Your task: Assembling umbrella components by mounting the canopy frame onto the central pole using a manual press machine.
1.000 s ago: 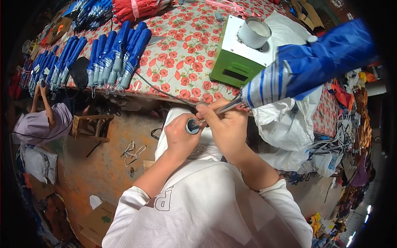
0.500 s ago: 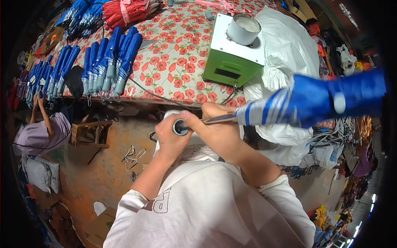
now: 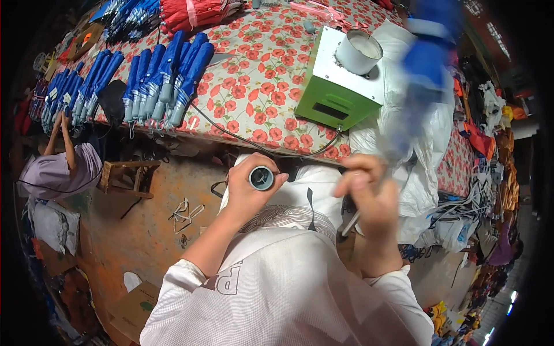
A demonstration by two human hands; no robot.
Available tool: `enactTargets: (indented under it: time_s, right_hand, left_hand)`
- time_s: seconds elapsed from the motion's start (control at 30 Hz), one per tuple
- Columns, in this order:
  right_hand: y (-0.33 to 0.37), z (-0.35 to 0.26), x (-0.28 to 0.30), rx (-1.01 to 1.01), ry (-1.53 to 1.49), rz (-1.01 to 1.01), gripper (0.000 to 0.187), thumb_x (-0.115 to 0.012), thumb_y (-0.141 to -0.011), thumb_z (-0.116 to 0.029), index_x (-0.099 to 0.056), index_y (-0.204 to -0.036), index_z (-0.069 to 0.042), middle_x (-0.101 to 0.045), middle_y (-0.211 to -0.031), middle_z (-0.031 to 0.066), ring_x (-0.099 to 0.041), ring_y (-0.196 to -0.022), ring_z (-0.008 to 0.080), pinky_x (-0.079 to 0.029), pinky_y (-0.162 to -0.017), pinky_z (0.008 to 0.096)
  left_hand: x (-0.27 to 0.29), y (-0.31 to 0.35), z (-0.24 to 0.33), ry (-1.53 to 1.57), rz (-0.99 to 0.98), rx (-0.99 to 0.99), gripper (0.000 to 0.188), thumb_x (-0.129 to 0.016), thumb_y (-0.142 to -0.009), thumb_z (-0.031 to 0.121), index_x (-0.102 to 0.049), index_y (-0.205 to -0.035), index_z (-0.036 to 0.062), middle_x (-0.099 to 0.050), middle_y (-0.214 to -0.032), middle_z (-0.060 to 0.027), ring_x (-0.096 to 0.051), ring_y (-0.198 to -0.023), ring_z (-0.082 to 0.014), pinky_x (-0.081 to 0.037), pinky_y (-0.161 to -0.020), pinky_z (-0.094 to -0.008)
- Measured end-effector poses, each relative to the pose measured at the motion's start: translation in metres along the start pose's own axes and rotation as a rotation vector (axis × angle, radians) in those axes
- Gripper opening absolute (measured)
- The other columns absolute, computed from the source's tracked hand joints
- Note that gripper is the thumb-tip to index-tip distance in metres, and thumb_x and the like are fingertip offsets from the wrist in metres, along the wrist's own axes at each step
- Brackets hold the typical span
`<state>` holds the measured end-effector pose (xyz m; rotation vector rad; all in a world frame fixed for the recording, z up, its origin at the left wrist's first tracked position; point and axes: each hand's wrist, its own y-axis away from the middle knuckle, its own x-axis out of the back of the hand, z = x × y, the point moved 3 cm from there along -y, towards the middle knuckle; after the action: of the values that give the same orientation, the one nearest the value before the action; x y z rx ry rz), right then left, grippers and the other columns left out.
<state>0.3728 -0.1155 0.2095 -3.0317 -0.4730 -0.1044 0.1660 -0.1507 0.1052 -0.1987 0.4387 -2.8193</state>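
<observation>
My left hand [image 3: 247, 195] is wrapped round a grey hollow umbrella handle [image 3: 261, 185], its round opening turned up towards me. To the right, my right hand [image 3: 374, 202] is closed round the lower end of a folded blue umbrella [image 3: 426, 72]. The umbrella stands nearly upright and is smeared by motion, so its shaft end is hard to make out. Handle and umbrella are apart. Beyond my hands, a green box-shaped device [image 3: 329, 104] with a white top carries a round metal cup [image 3: 360, 53] of pale material.
Folded blue umbrellas [image 3: 164, 75] with grey handles lie on the flower-patterned table [image 3: 254, 98]. A red bundle [image 3: 196, 14] lies farther back. White sheeting [image 3: 398, 179] hangs at the right. A black cable [image 3: 231, 134] crosses the table edge. Another person [image 3: 81, 164] works at the left by a wooden stool [image 3: 130, 179].
My right hand has moved right, away from my left hand, and the umbrella has swung from lying sideways to nearly upright. My left hand still holds the handle. The view has shifted slightly.
</observation>
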Motion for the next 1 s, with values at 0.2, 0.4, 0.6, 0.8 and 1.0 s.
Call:
enactTargets:
  time_s: [0.2, 0.4, 0.6, 0.8, 1.0]
  right_hand:
    - [0.015, 0.047, -0.052, 0.397, 0.544, -0.397, 0.037, -0.068, -0.080, -0.006, -0.062, -0.116, 0.002, -0.063, -0.074, 0.0100, -0.052, -0.050, 0.0209, -0.043, -0.049, 0.0328]
    - [0.024, 0.050, -0.070, 0.369, 0.844, -0.471, 0.047, -0.068, -0.075, -0.004, -0.056, -0.120, 0.000, -0.062, -0.072, 0.0105, -0.055, -0.050, 0.0226, -0.043, -0.046, 0.0341]
    - [0.016, 0.050, -0.068, 0.398, 0.903, -0.497, 0.033, -0.066, -0.078, -0.010, -0.058, -0.108, 0.003, -0.057, -0.058, 0.0112, -0.053, -0.040, 0.0246, -0.042, -0.038, 0.0352]
    - [0.013, 0.050, -0.067, 0.328, 0.746, -0.536, 0.020, -0.065, -0.082, -0.010, -0.057, -0.097, 0.000, -0.054, -0.053, 0.0088, -0.055, -0.042, 0.0234, -0.042, -0.041, 0.0364]
    - [0.004, 0.037, -0.062, 0.298, 0.420, -0.418, 0.011, -0.063, -0.086, -0.009, -0.058, -0.089, 0.000, -0.054, -0.054, 0.0064, -0.048, -0.041, 0.0202, -0.038, -0.042, 0.0350]
  left_hand:
    - [-0.009, 0.000, 0.001, -0.033, -0.097, -0.015, 0.021, -0.079, -0.068, -0.002, -0.061, -0.076, 0.0058, -0.064, -0.076, -0.0036, -0.056, -0.066, -0.0154, -0.046, -0.063, -0.0268]
    - [-0.005, 0.000, 0.008, -0.127, -0.174, -0.231, 0.023, -0.078, -0.067, -0.007, -0.062, -0.077, 0.0062, -0.062, -0.074, -0.0036, -0.053, -0.061, -0.0140, -0.044, -0.057, -0.0251]
    - [-0.012, 0.013, 0.008, -0.115, -0.204, -0.083, 0.023, -0.078, -0.066, -0.006, -0.062, -0.077, 0.0069, -0.062, -0.074, -0.0039, -0.053, -0.062, -0.0141, -0.044, -0.058, -0.0251]
    - [-0.014, 0.015, 0.007, -0.113, -0.071, -0.044, 0.020, -0.078, -0.069, -0.001, -0.061, -0.075, 0.0065, -0.060, -0.072, -0.0030, -0.054, -0.063, -0.0164, -0.046, -0.061, -0.0272]
    - [-0.002, 0.012, -0.002, -0.176, 0.032, -0.110, 0.019, -0.078, -0.069, -0.001, -0.062, -0.076, 0.0061, -0.063, -0.076, -0.0044, -0.056, -0.065, -0.0172, -0.046, -0.062, -0.0272]
